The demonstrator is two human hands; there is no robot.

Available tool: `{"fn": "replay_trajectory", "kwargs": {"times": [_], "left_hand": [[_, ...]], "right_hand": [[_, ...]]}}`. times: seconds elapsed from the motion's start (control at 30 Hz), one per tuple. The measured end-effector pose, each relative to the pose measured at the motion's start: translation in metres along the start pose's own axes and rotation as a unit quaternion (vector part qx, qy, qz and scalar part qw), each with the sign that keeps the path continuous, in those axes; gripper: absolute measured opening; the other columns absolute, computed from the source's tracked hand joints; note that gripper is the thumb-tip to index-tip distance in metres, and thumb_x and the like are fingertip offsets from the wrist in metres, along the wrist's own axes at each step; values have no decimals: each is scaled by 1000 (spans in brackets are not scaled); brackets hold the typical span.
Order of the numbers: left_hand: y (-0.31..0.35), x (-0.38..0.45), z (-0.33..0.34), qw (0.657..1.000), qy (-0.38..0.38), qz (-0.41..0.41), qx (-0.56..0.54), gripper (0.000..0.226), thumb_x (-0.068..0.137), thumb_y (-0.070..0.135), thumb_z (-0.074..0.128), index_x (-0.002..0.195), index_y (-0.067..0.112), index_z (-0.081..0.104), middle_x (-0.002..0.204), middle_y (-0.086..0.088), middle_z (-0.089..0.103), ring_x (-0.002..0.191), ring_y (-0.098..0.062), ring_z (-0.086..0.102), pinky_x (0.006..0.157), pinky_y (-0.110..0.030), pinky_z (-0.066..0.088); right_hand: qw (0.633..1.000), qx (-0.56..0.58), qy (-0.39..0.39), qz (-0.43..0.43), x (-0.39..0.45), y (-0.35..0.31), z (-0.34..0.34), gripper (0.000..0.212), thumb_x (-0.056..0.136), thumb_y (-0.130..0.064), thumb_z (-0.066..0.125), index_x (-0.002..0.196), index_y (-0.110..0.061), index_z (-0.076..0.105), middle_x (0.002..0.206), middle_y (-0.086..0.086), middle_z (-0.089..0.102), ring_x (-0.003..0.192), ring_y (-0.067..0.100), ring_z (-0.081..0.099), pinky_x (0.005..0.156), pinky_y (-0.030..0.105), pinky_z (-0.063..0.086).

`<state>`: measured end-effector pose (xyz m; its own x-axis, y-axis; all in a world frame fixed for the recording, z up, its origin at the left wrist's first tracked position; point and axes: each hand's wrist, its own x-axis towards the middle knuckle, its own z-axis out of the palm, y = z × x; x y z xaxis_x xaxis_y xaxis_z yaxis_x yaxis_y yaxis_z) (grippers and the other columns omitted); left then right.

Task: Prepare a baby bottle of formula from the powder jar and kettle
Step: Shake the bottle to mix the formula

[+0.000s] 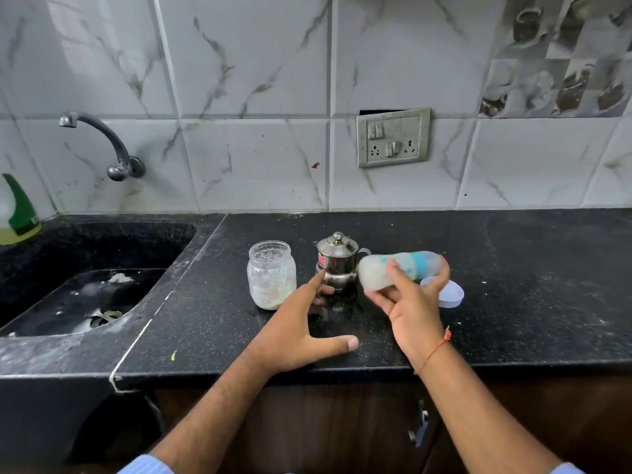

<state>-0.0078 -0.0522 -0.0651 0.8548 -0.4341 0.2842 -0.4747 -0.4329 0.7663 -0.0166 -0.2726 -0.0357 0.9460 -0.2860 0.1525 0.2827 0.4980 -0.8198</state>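
Note:
My right hand grips a baby bottle tipped on its side above the counter; it looks blurred and holds whitish liquid, with a blue band near its right end. My left hand hovers over the black counter with fingers spread, the index finger pointing toward the small steel kettle. A lidless glass powder jar with a little pale powder at the bottom stands left of the kettle.
A pale lid or cap lies on the counter right of my right hand. A black sink with a wall tap lies at left, a green-topped bottle beside it. A switch socket is on the tiled wall.

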Motion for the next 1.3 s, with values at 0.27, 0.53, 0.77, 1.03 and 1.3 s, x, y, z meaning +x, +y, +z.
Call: {"fn": "replay_trajectory", "kwargs": {"times": [0.27,0.53,0.77,1.03,1.3], "left_hand": [[1,2,1,999,-5,-14,42,141,67,79,92,176,28,16,148,33,51,140,5,50,123,-32,45],[2,2,2,999,3,-18,37,139,69,75,92,176,26,18,148,30,52,140,7,49,122,-25,44],[3,-1,2,999,13,-13,38,135,71,69,95,175,26,20,145,30,53,138,11,48,120,-20,43],[2,1,2,999,20,-7,29,137,70,71,94,175,22,21,156,23,51,140,16,46,121,-19,42],[1,0,2,999,31,1,36,133,73,67,94,175,23,22,157,24,47,139,14,46,110,0,34]], "right_hand": [[998,-53,-31,6,0,2,0,80,93,-2,78,145,-45,35,130,14,67,113,38,74,72,52,65],[998,-50,-24,0,-4,2,3,75,91,0,79,139,-41,39,126,18,68,111,36,75,71,51,66],[1000,-21,-2,-3,-4,3,3,81,92,-1,78,146,-42,34,131,15,67,115,39,73,72,52,65],[998,-53,-42,16,-7,11,10,84,89,1,80,147,-42,37,131,22,66,114,43,73,74,56,65],[993,-86,-82,25,-9,12,11,84,88,2,81,146,-43,39,124,22,71,110,41,75,72,53,65]]}}
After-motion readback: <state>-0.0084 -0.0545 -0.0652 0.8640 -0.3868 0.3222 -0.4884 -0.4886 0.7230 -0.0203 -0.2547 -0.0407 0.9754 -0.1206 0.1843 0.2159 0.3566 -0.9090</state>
